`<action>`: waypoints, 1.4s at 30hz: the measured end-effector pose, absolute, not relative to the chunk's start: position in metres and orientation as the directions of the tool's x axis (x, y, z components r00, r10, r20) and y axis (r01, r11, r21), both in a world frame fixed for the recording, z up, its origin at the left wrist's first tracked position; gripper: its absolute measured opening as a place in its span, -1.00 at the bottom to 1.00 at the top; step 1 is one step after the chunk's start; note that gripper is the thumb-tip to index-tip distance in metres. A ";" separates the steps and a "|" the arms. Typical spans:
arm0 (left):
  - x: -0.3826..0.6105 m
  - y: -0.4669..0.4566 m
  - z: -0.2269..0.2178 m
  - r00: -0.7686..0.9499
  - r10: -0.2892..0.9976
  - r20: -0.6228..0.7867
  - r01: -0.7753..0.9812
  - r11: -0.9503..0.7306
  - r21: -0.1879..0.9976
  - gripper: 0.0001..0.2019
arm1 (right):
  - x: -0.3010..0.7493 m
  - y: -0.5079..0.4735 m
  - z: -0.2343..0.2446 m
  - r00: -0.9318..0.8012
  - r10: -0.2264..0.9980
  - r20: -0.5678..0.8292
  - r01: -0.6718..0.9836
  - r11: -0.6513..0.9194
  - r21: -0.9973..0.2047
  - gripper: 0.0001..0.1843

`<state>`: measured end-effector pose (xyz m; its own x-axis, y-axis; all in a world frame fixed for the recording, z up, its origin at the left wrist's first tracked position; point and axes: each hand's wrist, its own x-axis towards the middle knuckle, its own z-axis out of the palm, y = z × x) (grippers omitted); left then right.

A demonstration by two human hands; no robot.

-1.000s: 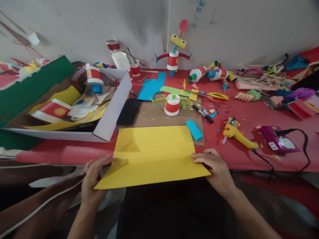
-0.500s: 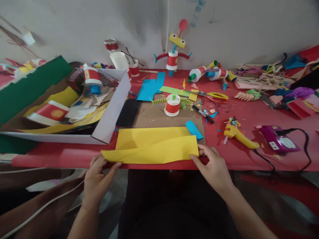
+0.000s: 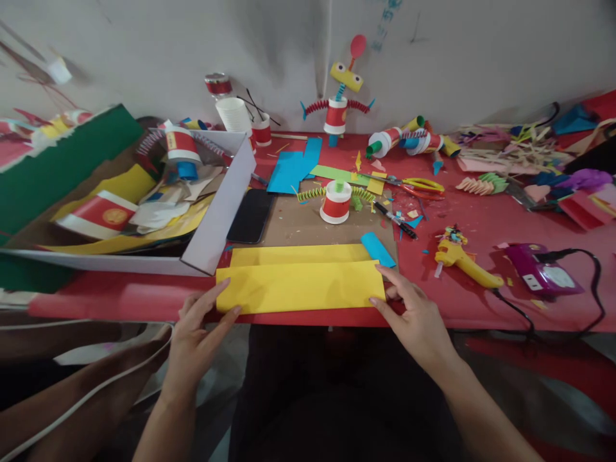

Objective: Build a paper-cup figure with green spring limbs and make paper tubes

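A sheet of yellow paper (image 3: 298,285) lies folded over at the front edge of the table, its back layer showing beyond the fold. My left hand (image 3: 199,324) grips its left end between thumb and fingers. At the right end, my right hand (image 3: 416,314) holds the paper the same way, thumb at the lower edge and a finger on top. A small blue paper roll (image 3: 378,249) rests just behind the right end. Farther back stands a red-and-white paper cup (image 3: 335,206) with green folded-paper arms.
Left are a phone (image 3: 250,216) and a box of paper scraps (image 3: 212,240). Right are a yellow glue gun (image 3: 464,264), a purple power socket (image 3: 543,269) and a marker (image 3: 395,220). Scissors (image 3: 418,186) and a cup robot (image 3: 335,117) stand behind. Another person's legs show at lower left.
The yellow paper's left end, lifted and slanting before, now lies flat and squared with the back layer. My left hand has moved slightly right, with a finger on top of the paper.
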<state>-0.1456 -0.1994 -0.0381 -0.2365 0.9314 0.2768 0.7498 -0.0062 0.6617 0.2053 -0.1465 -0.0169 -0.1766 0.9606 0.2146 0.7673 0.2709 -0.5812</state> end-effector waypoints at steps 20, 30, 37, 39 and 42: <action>-0.147 -0.196 -0.033 -0.072 0.931 0.357 0.848 -0.132 0.514 -0.78 | 0.211 -0.143 -0.016 -0.336 0.928 0.161 0.869 0.372 -0.326 -0.73; -0.118 -0.201 -0.023 0.236 0.893 0.383 0.939 -0.312 0.148 -0.65 | 0.204 -0.159 -0.023 -0.620 0.751 0.227 0.762 0.645 -0.050 -0.49; -0.097 -0.207 -0.018 0.403 0.907 0.117 0.915 -0.399 -0.063 -0.23 | 0.188 -0.170 -0.022 -0.614 0.763 0.202 0.777 0.630 -0.015 -0.30; -0.090 -0.209 -0.016 0.419 0.904 0.090 0.907 -0.410 -0.102 -0.14 | 0.185 -0.173 -0.024 -0.612 0.763 0.207 0.780 0.626 -0.002 -0.30; -0.084 -0.213 -0.017 0.416 0.905 0.085 0.904 -0.402 -0.142 -0.13 | 0.179 -0.177 -0.027 -0.637 0.744 0.201 0.761 0.648 0.015 -0.37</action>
<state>-0.0841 -0.2125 -0.0171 0.4163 0.9052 0.0854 0.9043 -0.4025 -0.1425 0.1792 -0.1768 -0.0268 -0.6374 0.7439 0.2008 0.7612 0.6483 0.0146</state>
